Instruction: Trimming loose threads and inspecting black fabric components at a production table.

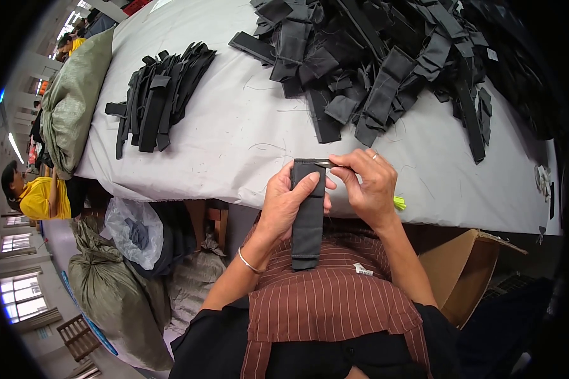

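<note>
My left hand (283,201) grips a dark grey fabric strip (308,234), thumb on its front and fingers behind. The strip hangs upright in front of my apron, its stitched short edge at the top. My right hand (368,186) is closed in a pinch on a slim dark pointed tool (325,163). The tool's tip meets the strip's upper right corner; whether it is snips or tweezers I cannot make out. Beyond my hands, a big heap of similar dark strips (385,88) covers the far right of the table.
A smaller, neater pile of strips (158,104) lies at the table's left. Loose threads dot the white table cover (234,164). Stuffed sacks (110,278) and a clear plastic bag (134,230) stand left, a cardboard box (458,271) right. A person in yellow (44,196) sits far left.
</note>
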A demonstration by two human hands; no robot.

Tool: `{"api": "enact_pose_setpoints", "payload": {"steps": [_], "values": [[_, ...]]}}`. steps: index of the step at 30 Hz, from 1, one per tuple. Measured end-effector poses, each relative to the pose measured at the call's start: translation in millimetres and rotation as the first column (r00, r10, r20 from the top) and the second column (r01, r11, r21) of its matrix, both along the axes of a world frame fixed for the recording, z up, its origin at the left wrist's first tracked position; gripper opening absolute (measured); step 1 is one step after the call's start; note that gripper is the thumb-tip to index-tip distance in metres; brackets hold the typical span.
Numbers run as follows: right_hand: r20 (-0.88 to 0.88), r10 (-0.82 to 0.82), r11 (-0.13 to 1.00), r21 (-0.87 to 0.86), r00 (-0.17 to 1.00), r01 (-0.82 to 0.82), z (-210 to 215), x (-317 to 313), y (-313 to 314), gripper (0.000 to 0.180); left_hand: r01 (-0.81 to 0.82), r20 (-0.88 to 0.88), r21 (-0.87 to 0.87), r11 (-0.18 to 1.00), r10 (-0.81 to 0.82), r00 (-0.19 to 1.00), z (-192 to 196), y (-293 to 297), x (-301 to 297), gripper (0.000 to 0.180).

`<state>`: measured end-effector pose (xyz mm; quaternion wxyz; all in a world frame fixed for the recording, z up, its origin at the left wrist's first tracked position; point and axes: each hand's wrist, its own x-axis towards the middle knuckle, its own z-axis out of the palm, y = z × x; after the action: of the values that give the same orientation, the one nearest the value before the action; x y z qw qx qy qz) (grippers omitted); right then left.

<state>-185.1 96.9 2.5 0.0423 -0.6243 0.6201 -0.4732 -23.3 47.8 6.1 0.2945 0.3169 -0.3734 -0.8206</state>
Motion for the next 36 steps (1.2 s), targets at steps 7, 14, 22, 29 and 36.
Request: {"api": "enact_pose_setpoints", "payload": {"steps": [7, 14, 22, 29, 36], "values": [[0.266, -0.108, 0.993, 0.072, 0.958, 0.091, -4, -4, 4, 0.011, -0.005, 0.022, -0.009, 1.000, 0.005, 1.000, 0, -1, -1, 0.020], [0.105, 0.003, 1.000, 0.020, 0.994, -0.005, 1, -4, 2, 0.013, 0.000, 0.006, -0.003, 1.000, 0.000, 1.000, 0, -2, -1, 0.021], [0.062, 0.020, 1.000, 0.006, 0.998, -0.020, -3, -2, -1, 0.017, -0.002, -0.014, 0.023, 1.000, 0.002, 1.000, 0, -1, -1, 0.020], [0.006, 0.072, 0.997, 0.000, 0.997, -0.072, 3, 3, -6, 0.018, 0.004, -0.033, 0.014, 1.000, -0.003, 0.999, -3, 2, 0, 0.022], [-0.065, 0.064, 0.998, 0.009, 0.996, -0.063, 4, 5, -8, 0.017, 0.004, -0.035, 0.020, 1.000, -0.003, 0.999, -2, 2, 2, 0.023]]}}
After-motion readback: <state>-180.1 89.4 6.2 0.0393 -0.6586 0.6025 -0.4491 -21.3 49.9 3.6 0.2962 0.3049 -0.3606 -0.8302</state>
